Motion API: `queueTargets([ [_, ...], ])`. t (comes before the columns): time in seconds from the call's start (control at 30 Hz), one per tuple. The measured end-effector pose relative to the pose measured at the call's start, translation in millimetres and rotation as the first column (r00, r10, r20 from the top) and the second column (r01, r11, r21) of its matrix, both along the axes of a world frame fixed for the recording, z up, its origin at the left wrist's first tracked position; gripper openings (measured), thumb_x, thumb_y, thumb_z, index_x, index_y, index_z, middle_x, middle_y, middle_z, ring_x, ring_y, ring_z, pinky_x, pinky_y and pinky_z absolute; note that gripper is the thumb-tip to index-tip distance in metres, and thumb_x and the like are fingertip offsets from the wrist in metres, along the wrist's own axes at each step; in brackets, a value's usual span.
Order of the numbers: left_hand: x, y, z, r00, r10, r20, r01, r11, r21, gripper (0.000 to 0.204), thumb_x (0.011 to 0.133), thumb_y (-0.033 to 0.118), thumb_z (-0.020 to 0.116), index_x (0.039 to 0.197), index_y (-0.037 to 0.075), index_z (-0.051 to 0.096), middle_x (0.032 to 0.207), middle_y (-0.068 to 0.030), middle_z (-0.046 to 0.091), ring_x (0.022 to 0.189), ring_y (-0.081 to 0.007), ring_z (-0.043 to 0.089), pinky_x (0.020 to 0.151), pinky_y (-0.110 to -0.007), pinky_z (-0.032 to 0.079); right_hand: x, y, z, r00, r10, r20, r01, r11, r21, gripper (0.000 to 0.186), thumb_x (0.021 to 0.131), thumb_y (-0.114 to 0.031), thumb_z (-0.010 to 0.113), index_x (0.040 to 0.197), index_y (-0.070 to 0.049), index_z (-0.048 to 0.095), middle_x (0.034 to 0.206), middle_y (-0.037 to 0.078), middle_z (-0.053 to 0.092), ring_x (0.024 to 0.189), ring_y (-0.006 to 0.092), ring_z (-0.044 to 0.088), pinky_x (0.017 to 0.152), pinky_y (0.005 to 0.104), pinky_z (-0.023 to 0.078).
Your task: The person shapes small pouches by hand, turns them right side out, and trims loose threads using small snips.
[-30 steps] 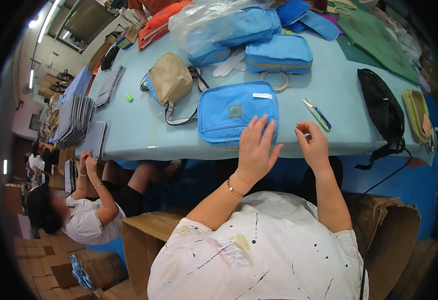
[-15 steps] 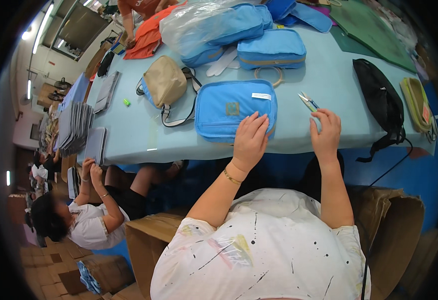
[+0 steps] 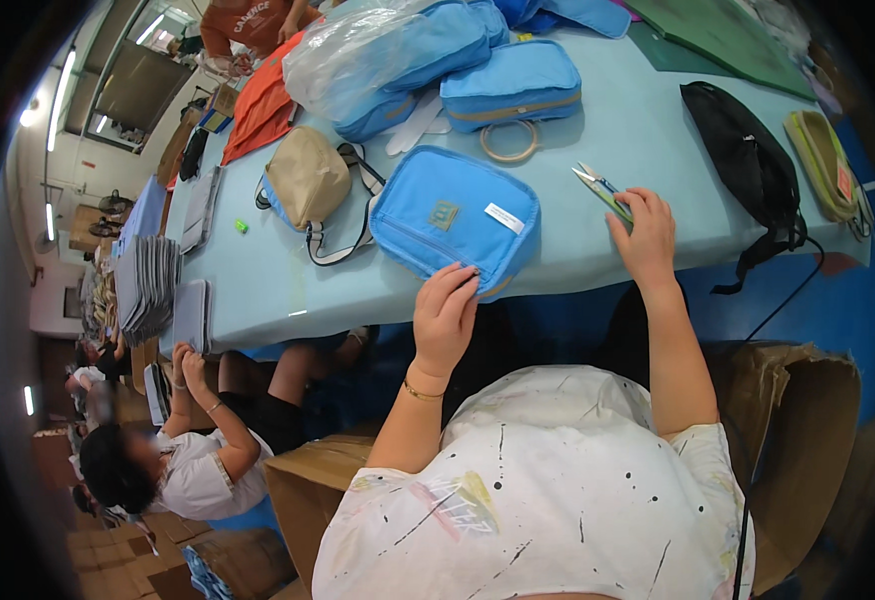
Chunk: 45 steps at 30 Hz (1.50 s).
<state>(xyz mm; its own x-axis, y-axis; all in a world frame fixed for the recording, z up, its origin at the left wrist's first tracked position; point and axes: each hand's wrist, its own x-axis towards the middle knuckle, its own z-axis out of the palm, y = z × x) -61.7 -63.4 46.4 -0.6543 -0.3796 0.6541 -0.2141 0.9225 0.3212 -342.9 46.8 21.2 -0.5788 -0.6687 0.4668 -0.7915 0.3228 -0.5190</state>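
Note:
My left hand (image 3: 443, 315) pinches the lower edge of a blue zippered bag (image 3: 473, 205), near the zipper's end; the bag lies tilted on the table and has a small patch and a white label. My right hand (image 3: 643, 235) has its fingers on the thread snips (image 3: 603, 190), which lie with blades pointing away from me, right of the bag. A tan bag (image 3: 308, 175) with straps is left of the blue one. A wooden ring (image 3: 508, 152) sits beyond it.
The pale blue table (image 3: 248, 315) holds more blue bags (image 3: 503, 80), plastic wrap, orange fabric (image 3: 253, 120), a black bag (image 3: 738, 160), a green pouch (image 3: 823, 165) and grey stacks (image 3: 143, 280). A seated co-worker (image 3: 208, 460) is at left; another person stands at the back.
My left hand has moved down and left to the blue bag's edge, and the bag is turned slightly clockwise. My right hand has reached forward and taken hold of the snips.

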Motion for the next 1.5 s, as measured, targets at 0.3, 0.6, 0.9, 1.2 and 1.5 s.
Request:
queueTargets([
  [0.3, -4.9, 15.9, 14.1, 0.989, 0.054, -0.135, -0.047, 0.997, 0.058, 0.028, 0.071, 0.000, 0.074, 0.095, 0.004, 0.060, 0.099, -0.0098, 0.061, 0.092, -0.0283, 0.058, 0.080, -0.037, 0.048, -9.4, -15.1, 4.6, 0.998, 0.030, -0.053, -0.031, 0.999, -0.014, 0.030, 0.077, -0.015, 0.069, 0.105, -0.007, 0.062, 0.105, 0.010, 0.058, 0.096, 0.0282, 0.054, 0.083, 0.0380, 0.043],
  [0.6, -60.7, 14.6, 31.2, 0.988, 0.134, 0.073, -0.130, 0.990, -0.058, 0.027, 0.074, 0.007, 0.072, 0.100, 0.002, 0.065, 0.095, -0.0085, 0.058, 0.083, -0.0273, 0.054, 0.073, -0.037, 0.044, -11.5, -20.1, -7.2, 0.998, 0.018, -0.063, -0.021, 0.998, -0.051, 0.022, 0.078, -0.016, 0.069, 0.098, -0.010, 0.066, 0.096, 0.006, 0.060, 0.089, 0.0265, 0.055, 0.079, 0.0382, 0.044],
  [0.9, -34.7, 0.4, 22.6, 0.995, -0.072, 0.068, 0.071, 0.997, 0.011, 0.023, 0.073, -0.001, 0.068, 0.096, 0.005, 0.068, 0.083, -0.0050, 0.060, 0.076, -0.0247, 0.056, 0.068, -0.035, 0.044, -7.1, -18.8, -5.2, 0.998, 0.007, -0.056, -0.009, 0.999, -0.040, 0.019, 0.079, -0.016, 0.068, 0.096, -0.009, 0.066, 0.094, 0.005, 0.060, 0.087, 0.0257, 0.054, 0.076, 0.0378, 0.044],
  [1.2, 25.4, -16.4, 47.9, 0.964, -0.162, 0.212, 0.121, 0.974, 0.193, 0.023, 0.071, -0.002, 0.069, 0.092, 0.005, 0.066, 0.086, -0.0064, 0.061, 0.080, -0.0247, 0.058, 0.069, -0.034, 0.044, -7.0, -17.4, -2.4, 0.999, -0.017, -0.052, 0.016, 1.000, -0.019, 0.018, 0.078, -0.015, 0.067, 0.096, -0.010, 0.066, 0.094, 0.004, 0.059, 0.087, 0.0249, 0.054, 0.076, 0.0373, 0.043],
  [1.5, -31.7, 26.8, 44.1, 0.996, 0.028, 0.084, -0.037, 0.993, 0.115, 0.030, 0.070, 0.006, 0.075, 0.098, 0.004, 0.063, 0.094, -0.0103, 0.059, 0.085, -0.0287, 0.056, 0.075, -0.036, 0.044, -5.4, -18.9, -2.1, 0.995, -0.028, -0.094, 0.026, 0.999, -0.022, 0.019, 0.078, -0.016, 0.068, 0.096, -0.010, 0.067, 0.094, 0.003, 0.059, 0.086, 0.0244, 0.054, 0.074, 0.0367, 0.043],
])
